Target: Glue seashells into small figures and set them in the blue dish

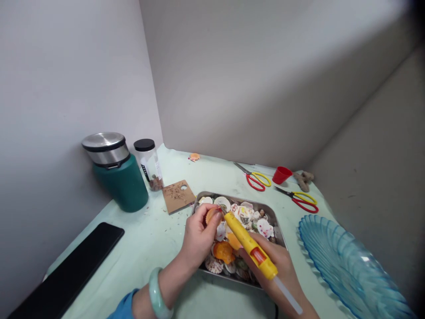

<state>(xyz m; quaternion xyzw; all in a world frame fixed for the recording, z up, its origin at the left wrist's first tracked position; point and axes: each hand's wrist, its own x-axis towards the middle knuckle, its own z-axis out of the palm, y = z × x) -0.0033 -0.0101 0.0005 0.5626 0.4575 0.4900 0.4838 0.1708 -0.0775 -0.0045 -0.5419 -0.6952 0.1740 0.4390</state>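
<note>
Pinched in the fingers of my left hand [199, 230] is a small orange seashell [210, 215], held above a metal tray [280, 230]. My right hand [270, 261] is wrapped round a yellow hot glue gun [244, 237], with a clear glue stick [288, 296] sticking out of its back end. The glue gun's nozzle [223, 210] points at the shell and is very close to it; whether they touch I cannot tell. Many shells fill the tray beneath both hands, among them a bright orange one [224, 252] and a white one with pink spots [265, 228].
Left stand a green flask [122, 181], a black-lidded jar [149, 164] and a brown board [178, 196] with crumbs; a black slab [73, 270] lies nearer. Behind are two scissors [255, 179] [300, 199], a red cup [281, 175] and ginger-like pieces [303, 180]. Right is a blue scalloped dish [345, 261].
</note>
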